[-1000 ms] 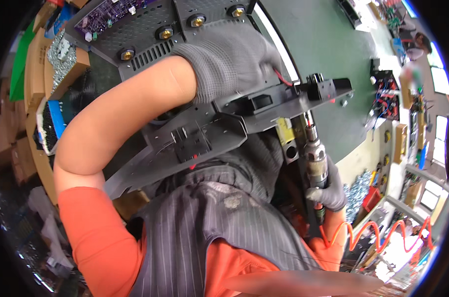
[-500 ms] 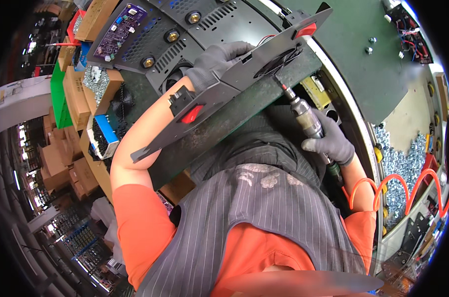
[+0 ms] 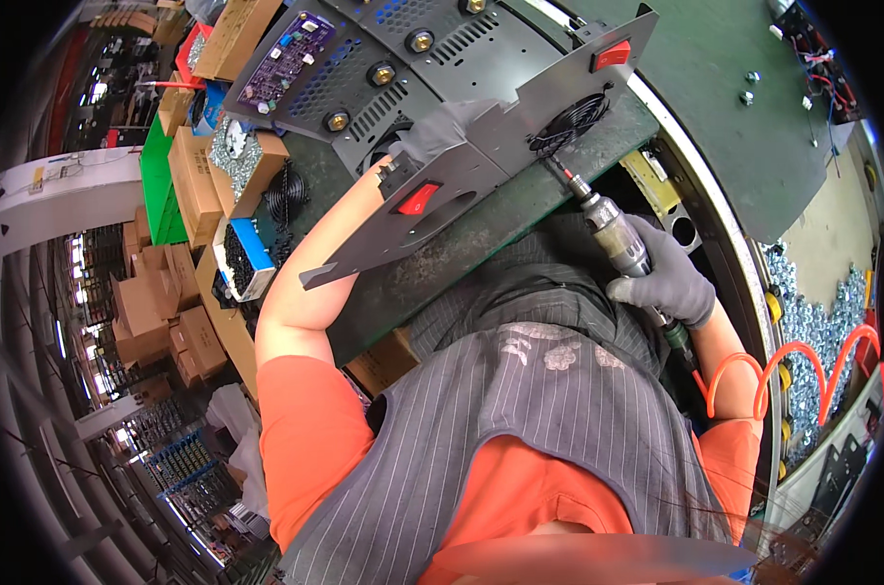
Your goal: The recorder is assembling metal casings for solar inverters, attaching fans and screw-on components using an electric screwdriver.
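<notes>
In a grey glove, my left hand (image 3: 436, 135) grips a dark grey metal panel (image 3: 505, 156) by its upper edge, most of its fingers hidden behind the sheet. The panel stands tilted over the bench edge and carries two red rocker switches (image 3: 418, 199), a round opening and a black fan guard or wire coil (image 3: 571, 125). My gloved right hand (image 3: 678, 283) is wrapped round a pneumatic screwdriver (image 3: 617, 239). Its bit points up-left, close to the panel beside the black round part; whether it touches I cannot tell. An orange coiled hose (image 3: 793, 351) trails from the tool's end.
Behind the panel lie grey perforated housings (image 3: 461, 58) with brass terminals and a purple circuit board (image 3: 288, 60). Boxes of screws (image 3: 235, 156) and a green bin (image 3: 159, 185) stand left. Loose nuts (image 3: 747, 97) and a wired assembly (image 3: 820, 68) lie right, above heaped metal parts (image 3: 812, 341).
The view has shifted, moving everything rightward in the picture. The panel has turned to show more of its face, and my left fingers are now more hidden. The screwdriver stays beside the round black part.
</notes>
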A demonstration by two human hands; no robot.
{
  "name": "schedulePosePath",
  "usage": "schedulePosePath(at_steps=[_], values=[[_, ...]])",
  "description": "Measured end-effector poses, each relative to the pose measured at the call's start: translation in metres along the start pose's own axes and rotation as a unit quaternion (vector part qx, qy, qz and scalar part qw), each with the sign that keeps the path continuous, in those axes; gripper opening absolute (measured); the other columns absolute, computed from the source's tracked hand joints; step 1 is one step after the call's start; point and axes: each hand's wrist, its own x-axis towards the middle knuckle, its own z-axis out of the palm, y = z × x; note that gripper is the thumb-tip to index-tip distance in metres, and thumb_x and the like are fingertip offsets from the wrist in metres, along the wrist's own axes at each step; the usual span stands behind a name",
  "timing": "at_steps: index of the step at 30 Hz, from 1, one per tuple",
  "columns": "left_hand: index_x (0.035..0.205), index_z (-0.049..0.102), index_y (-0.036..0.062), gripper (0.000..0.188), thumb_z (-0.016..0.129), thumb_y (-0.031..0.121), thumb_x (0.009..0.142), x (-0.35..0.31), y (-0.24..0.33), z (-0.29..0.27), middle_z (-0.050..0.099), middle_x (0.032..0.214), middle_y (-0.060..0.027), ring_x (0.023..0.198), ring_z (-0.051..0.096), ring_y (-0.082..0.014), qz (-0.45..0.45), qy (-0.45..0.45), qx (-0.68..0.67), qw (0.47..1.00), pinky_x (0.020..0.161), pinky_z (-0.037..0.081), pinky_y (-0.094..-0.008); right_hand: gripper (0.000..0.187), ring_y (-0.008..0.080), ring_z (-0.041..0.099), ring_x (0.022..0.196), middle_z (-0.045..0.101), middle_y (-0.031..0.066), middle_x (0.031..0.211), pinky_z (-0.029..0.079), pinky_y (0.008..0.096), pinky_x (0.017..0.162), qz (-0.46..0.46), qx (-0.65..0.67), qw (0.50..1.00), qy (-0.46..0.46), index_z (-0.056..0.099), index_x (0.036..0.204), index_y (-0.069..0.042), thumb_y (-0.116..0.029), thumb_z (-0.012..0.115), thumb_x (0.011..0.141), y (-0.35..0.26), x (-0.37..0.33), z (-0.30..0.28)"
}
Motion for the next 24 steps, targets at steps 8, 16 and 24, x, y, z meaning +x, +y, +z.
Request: schedulePosePath(at_steps=[8,16,24], values=[[0.120,0.056,0.0014,0.034,0.059,0.008,0.086,-0.058,0.054,-0.027,0.062,0.109,-0.0040,0.102,0.057,-0.0138,0.157,0.224,0.071,0.959,0.092,0.044,-0.0278,0.078,0.0156,0.050,0.100,0.055,0.0056,0.110,0.039,0.0298,0.091,-0.007,0.055,0.998,0.038,0.046,0.128,0.000,-0.023,0.076,0.060,0.009,-0.007,0.012],[0.107,0.065,0.0099,0.026,0.057,0.014,0.082,-0.247,0.009,-0.054,0.066,0.100,-0.0112,0.091,0.064,-0.0233,-0.212,0.396,0.332,0.829,0.084,0.048,-0.0315,0.063,0.0097,0.043,0.076,0.048,-0.0016,0.087,0.039,0.0239,0.069,0.000,0.061,0.995,0.076,0.049,0.118,0.000,-0.020,0.072,0.063,0.033,-0.012,0.029],[0.106,0.063,0.0175,0.023,0.054,0.026,0.087,-0.251,-0.052,-0.021,0.063,0.097,-0.0073,0.090,0.061,-0.0275,-0.278,0.436,0.450,0.728,0.076,0.049,-0.0385,0.069,0.0095,0.043,0.076,0.049,-0.0015,0.088,0.039,0.0236,0.070,0.018,0.061,0.994,0.087,0.047,0.122,0.001,-0.025,0.073,0.063,0.026,-0.008,0.038]])
